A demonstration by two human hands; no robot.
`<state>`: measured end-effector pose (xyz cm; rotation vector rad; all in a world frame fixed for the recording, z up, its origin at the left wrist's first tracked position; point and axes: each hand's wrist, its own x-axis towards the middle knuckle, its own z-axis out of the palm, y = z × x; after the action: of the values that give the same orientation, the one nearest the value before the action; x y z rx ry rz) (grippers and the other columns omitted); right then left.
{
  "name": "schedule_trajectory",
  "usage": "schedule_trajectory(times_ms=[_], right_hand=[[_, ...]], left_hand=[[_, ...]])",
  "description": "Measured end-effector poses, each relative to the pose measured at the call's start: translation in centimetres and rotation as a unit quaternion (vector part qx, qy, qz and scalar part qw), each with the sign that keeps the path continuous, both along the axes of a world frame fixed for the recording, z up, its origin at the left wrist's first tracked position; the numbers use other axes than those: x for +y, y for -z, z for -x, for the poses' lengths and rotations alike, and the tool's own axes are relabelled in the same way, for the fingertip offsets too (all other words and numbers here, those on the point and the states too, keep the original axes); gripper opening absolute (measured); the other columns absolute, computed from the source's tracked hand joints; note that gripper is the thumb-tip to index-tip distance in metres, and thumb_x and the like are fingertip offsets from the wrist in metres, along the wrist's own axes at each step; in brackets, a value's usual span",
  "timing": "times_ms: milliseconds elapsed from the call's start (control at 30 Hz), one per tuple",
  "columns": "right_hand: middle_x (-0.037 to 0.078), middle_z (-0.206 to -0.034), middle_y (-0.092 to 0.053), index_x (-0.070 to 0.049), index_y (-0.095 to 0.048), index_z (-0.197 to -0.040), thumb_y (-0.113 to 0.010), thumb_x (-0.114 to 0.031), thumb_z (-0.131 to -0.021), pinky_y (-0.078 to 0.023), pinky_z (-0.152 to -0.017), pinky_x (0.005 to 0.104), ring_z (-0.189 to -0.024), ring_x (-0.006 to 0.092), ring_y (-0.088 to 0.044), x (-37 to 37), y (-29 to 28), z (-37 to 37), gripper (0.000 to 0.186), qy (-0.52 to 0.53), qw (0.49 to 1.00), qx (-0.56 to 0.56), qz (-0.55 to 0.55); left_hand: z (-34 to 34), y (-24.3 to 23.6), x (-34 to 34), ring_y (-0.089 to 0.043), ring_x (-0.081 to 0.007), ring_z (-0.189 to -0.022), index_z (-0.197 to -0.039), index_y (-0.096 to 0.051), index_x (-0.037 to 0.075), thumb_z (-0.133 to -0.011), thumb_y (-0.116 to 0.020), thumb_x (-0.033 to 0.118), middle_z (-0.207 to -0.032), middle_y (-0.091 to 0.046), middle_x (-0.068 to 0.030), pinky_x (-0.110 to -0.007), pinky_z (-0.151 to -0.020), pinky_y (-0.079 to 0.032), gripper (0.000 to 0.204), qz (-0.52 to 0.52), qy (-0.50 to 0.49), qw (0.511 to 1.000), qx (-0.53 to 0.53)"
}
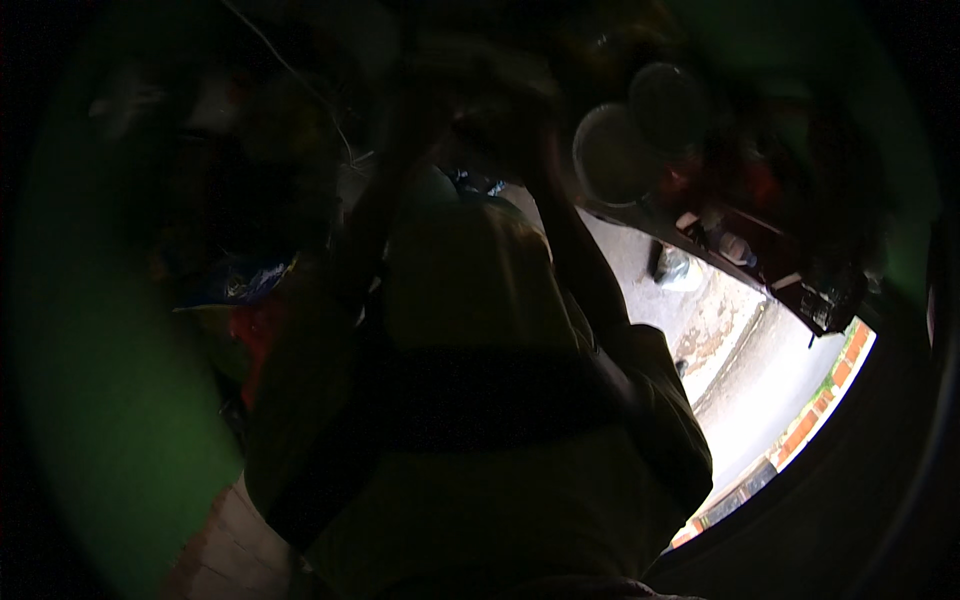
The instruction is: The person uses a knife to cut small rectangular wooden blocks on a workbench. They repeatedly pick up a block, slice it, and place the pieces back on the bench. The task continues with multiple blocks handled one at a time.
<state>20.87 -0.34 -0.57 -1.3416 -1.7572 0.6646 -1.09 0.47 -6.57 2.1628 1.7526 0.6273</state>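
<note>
Deep shadow covers most of the view. Both my forearms reach forward, away from my body. My left hand (428,128) and my right hand (532,130) are dim shapes close together at the top middle. Their fingers are lost in the dark. Around and just beyond them is a dark form whose kind I cannot make out. To the right of my right hand stand two round, pale, bowl-like things, a nearer one (607,155) and a farther one (667,106). A thin white cord (292,72) runs down to the left of my left hand.
A green wall (80,380) rises at left, near a blue packet-like thing (245,282) and something red (250,330). At right, a dark reddish tray or shelf (775,238) bears a small bottle (737,249). A clear bag (680,272) lies on the bright floor (735,350).
</note>
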Motion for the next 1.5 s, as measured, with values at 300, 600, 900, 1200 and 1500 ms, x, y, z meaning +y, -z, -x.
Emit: schedule_trajectory(times_ms=[300,600,900,1200,1500], right_hand=[[0.019,-0.120,-0.075,-0.017,-0.074,-0.131,-0.081,-0.046,-0.086,-0.059,-0.091,0.0448,-0.104,0.0347,-0.074,0.9,0.3,-1.4,0.054,-0.004,0.973,-0.142,0.184],[0.018,-0.118,-0.075,-0.023,-0.074,-0.132,-0.083,-0.047,-0.082,-0.061,-0.087,0.0433,-0.098,0.0317,-0.076,1.8,-3.8,-1.8,0.056,-0.015,0.975,-0.156,0.155],[0.016,-0.135,-0.070,-0.014,-0.067,-0.139,-0.079,-0.039,-0.089,-0.058,-0.098,0.0457,-0.112,0.0323,-0.073,2.7,-5.9,-0.9,0.057,-0.139,0.971,-0.136,0.137],[0.014,-0.133,-0.071,-0.009,-0.075,-0.124,-0.077,-0.040,-0.093,-0.057,-0.100,0.0438,-0.116,0.0314,-0.070,2.9,-4.3,-1.1,0.044,-0.137,0.960,-0.184,0.158],[0.011,-0.126,-0.075,-0.011,-0.062,-0.144,-0.079,-0.037,-0.093,-0.059,-0.096,0.0411,-0.109,0.0272,-0.074,3.8,-5.6,-0.4,0.060,-0.197,0.945,-0.160,0.205]], left_hand=[[0.6,-5.0,0.1,-0.070,-0.0318,-0.085,-0.092,-0.067,0.006,-0.090,-0.080,0.020,-0.091,-0.067,-0.0151,-0.043,-0.079,-0.057,0.019,0.000,-0.002,0.981,-0.194],[-0.1,-6.0,1.1,-0.068,-0.0345,-0.103,-0.130,-0.067,0.010,-0.085,-0.086,0.025,-0.115,-0.068,-0.0167,-0.046,-0.095,-0.055,0.051,0.067,0.078,0.982,-0.159],[0.0,-2.0,1.2,-0.070,-0.0321,-0.088,-0.093,-0.072,0.009,-0.083,-0.084,0.024,-0.093,-0.071,-0.0138,-0.045,-0.080,-0.055,0.022,0.039,0.059,0.969,-0.235],[-0.2,-3.4,0.4,-0.070,-0.0311,-0.085,-0.102,-0.074,0.009,-0.088,-0.083,0.031,-0.096,-0.073,-0.0142,-0.046,-0.079,-0.056,0.027,0.057,0.055,0.963,-0.256],[-0.7,-10.2,0.6,-0.069,-0.0360,-0.106,-0.126,-0.069,0.004,-0.097,-0.077,0.038,-0.119,-0.071,-0.0209,-0.048,-0.097,-0.056,0.046,0.146,0.096,0.979,-0.101]])
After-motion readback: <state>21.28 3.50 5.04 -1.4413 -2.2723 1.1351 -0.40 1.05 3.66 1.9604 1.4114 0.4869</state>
